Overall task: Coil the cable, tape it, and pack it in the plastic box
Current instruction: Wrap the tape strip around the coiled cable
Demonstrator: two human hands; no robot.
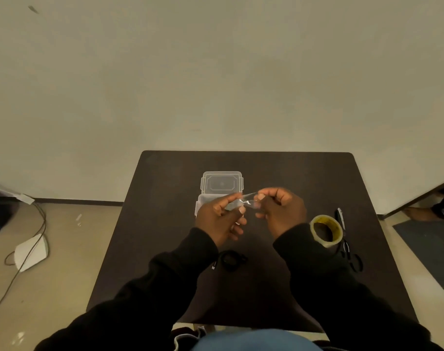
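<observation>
A short strip of clear tape (246, 200) is stretched between my left hand (222, 219) and my right hand (279, 210), each pinching one end above the table. The coiled black cable (231, 260) lies on the dark table (279, 287) below my hands, its plug end pointing left. The clear plastic box (203, 198) sits behind my hands, partly hidden, with its lid (222, 182) open and leaning back. The roll of tape (326, 230) stands to the right of my right wrist.
Black-handled scissors (348, 252) lie right of the tape roll, near the table's right side. On the floor to the left are a white device (31, 252) and a trailing wire (38, 224). Another person's hand (418, 214) shows at the far right.
</observation>
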